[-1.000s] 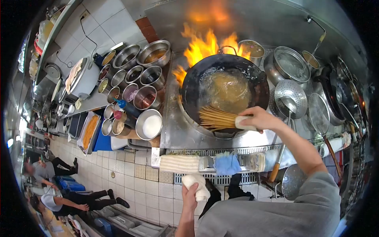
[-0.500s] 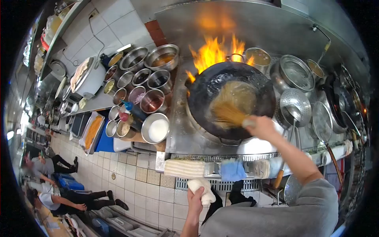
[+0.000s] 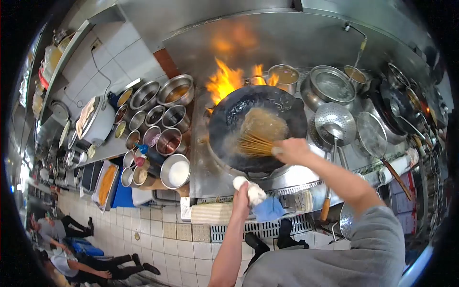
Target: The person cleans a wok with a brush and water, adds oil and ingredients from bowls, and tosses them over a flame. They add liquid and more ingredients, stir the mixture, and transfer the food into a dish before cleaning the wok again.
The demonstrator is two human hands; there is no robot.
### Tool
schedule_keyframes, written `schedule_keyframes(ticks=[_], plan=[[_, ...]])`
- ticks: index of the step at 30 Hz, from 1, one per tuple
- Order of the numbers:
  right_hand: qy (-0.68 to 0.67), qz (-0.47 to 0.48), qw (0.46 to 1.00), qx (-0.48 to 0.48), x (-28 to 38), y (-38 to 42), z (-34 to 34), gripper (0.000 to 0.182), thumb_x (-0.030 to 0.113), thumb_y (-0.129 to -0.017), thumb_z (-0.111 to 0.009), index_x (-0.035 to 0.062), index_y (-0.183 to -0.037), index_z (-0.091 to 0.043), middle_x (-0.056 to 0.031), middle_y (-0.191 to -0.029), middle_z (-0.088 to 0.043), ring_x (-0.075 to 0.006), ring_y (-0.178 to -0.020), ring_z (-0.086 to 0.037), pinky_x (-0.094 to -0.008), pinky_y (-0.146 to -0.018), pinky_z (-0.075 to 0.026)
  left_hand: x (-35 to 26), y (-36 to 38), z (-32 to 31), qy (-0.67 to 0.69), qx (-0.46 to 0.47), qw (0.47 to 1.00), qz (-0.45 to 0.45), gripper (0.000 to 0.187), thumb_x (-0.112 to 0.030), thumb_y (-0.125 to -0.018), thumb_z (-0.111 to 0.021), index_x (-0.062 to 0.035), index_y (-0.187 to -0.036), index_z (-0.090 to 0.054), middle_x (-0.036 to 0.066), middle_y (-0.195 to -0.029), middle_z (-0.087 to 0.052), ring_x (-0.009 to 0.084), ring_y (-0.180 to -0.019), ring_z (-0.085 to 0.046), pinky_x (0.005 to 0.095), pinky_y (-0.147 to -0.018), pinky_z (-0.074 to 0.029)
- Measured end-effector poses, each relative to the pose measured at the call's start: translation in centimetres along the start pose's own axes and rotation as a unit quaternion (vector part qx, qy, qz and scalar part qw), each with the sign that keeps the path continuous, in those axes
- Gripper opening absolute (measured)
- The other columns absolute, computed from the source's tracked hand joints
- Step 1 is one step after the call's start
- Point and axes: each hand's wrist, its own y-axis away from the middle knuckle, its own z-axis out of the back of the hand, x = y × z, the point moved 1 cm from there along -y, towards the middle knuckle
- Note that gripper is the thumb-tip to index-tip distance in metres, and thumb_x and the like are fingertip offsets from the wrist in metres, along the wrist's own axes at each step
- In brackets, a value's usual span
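My right hand [image 3: 292, 151] is closed round the end of a bamboo wok brush [image 3: 256, 144], its bristles down in the black wok [image 3: 234, 103]. Murky, steaming water [image 3: 266, 123] lies in the wok's bottom around the bristles. Bunched in my closed left hand [image 3: 242, 197] is a white cloth [image 3: 250, 190], held at the front edge of the stove close to the wok's near rim. A blue cloth [image 3: 267, 209] hangs just below it.
Flames [image 3: 224, 81] rise behind the wok. A perforated skimmer [image 3: 334, 122] and a mesh strainer [image 3: 373, 136] lie to the right. A bowl of white powder [image 3: 175, 171] stands left among several seasoning pots. Two people are at the lower left, one in black trousers [image 3: 103, 268].
My left hand has risen with the white cloth toward the wok's near rim. The brush has shifted within the wok, still in my right hand. The view has turned slightly.
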Motion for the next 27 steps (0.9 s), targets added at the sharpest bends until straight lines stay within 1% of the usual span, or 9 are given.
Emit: schedule_keyframes(ticks=[4,10,11,12,14,20,22,25,27], plan=[[0.083,-0.179,0.980,-0.021,-11.0,-2.6,5.9,0.036,0.039,-0.080,-0.054,0.0182,-0.107,-0.064,-0.0140,-0.093,-0.066,-0.0304,-0.092,-0.063,-0.0417,-0.077,-0.050,-1.4,-1.9,-2.4,-0.014,0.023,0.997,0.066,0.038,-0.037,-0.091,-0.043,-0.0055,-0.111,-0.049,0.008,-0.095,-0.062,0.0225,-0.083,-0.063,0.0363,-0.068,-0.052],[-0.161,-0.167,0.927,-0.294,-11.5,2.4,6.0,0.046,0.041,-0.079,-0.060,0.0133,-0.117,-0.059,-0.0153,-0.101,-0.064,-0.0315,-0.097,-0.061,-0.0408,-0.081,-0.048,-1.0,-3.5,-3.9,-0.078,-0.029,0.994,0.075,0.037,-0.042,-0.089,-0.041,-0.0112,-0.106,-0.052,0.007,-0.092,-0.063,0.0250,-0.078,-0.064,0.0468,-0.062,-0.050],[-0.198,-0.141,0.916,-0.318,-11.1,4.5,4.0,0.049,0.040,-0.079,-0.061,0.0123,-0.120,-0.057,-0.0157,-0.101,-0.065,-0.0319,-0.098,-0.060,-0.0407,-0.082,-0.047,-1.2,-3.2,-4.6,-0.035,-0.051,0.994,0.087,0.029,-0.038,-0.087,-0.048,-0.0131,-0.100,-0.055,0.002,-0.085,-0.064,0.0210,-0.076,-0.063,0.0407,-0.060,-0.049],[-0.211,-0.068,0.905,-0.362,-13.0,4.8,-0.5,0.049,0.036,-0.079,-0.062,0.0111,-0.121,-0.057,-0.0141,-0.097,-0.067,-0.0274,-0.079,-0.066,-0.0369,-0.072,-0.050,-0.5,-4.6,-4.3,-0.041,-0.046,0.994,0.090,0.029,-0.038,-0.087,-0.048,-0.0131,-0.100,-0.055,0.002,-0.085,-0.064,0.0210,-0.076,-0.063,0.0407,-0.060,-0.049],[-0.499,-0.200,0.831,-0.144,-11.2,8.9,-2.6,0.044,0.026,-0.082,-0.063,0.0083,-0.122,-0.057,-0.0094,-0.071,-0.063,-0.0108,-0.038,-0.046,-0.0280,-0.039,-0.039,1.1,-7.3,-3.4,0.097,-0.048,0.993,0.050,0.021,-0.026,-0.086,-0.051,-0.0096,-0.098,-0.055,0.004,-0.081,-0.063,0.0206,-0.072,-0.063,0.0382,-0.057,-0.051],[-0.651,-0.110,0.679,-0.321,-6.3,15.2,-4.5,0.039,0.020,-0.086,-0.060,0.0076,-0.123,-0.055,-0.0006,-0.077,-0.063,-0.0062,-0.047,-0.049,-0.0231,-0.037,-0.039,1.5,-3.2,-1.1,0.031,-0.049,0.990,-0.129,0.015,-0.013,-0.084,-0.049,-0.0013,-0.094,-0.053,0.010,-0.081,-0.063,0.0232,-0.069,-0.065,0.0348,-0.055,-0.054],[-0.788,-0.208,0.531,-0.231,-4.8,16.8,-7.3,0.041,0.018,-0.086,-0.060,0.0086,-0.125,-0.053,-0.0011,-0.081,-0.064,-0.0065,-0.048,-0.051,-0.0220,-0.037,-0.039,-0.2,-1.1,0.0,-0.008,-0.055,0.990,-0.127,0.015,-0.012,-0.084,-0.049,-0.0007,-0.093,-0.053,0.011,-0.081,-0.063,0.0237,-0.069,-0.065,0.0357,-0.056,-0.054],[-0.721,-0.193,0.623,-0.235,-3.1,18.2,-9.6,0.042,0.017,-0.086,-0.060,0.0097,-0.126,-0.052,-0.0022,-0.081,-0.064,-0.0066,-0.048,-0.051,-0.0214,-0.036,-0.039,-4.1,0.2,0.9,-0.119,-0.070,0.981,-0.137,0.019,-0.011,-0.083,-0.050,0.0019,-0.096,-0.055,0.011,-0.082,-0.063,0.0232,-0.070,-0.065,0.0368,-0.056,-0.054],[-0.786,-0.182,0.544,-0.232,-0.2,19.1,-8.9,0.041,0.017,-0.086,-0.061,0.0095,-0.125,-0.053,-0.0038,-0.080,-0.064,-0.0065,-0.047,-0.050,-0.0211,-0.035,-0.038,-7.2,0.8,0.1,-0.198,-0.066,0.962,-0.179,0.018,-0.010,-0.081,-0.052,0.0011,-0.096,-0.055,0.009,-0.080,-0.062,0.0222,-0.067,-0.064,0.0363,-0.055,-0.053]])
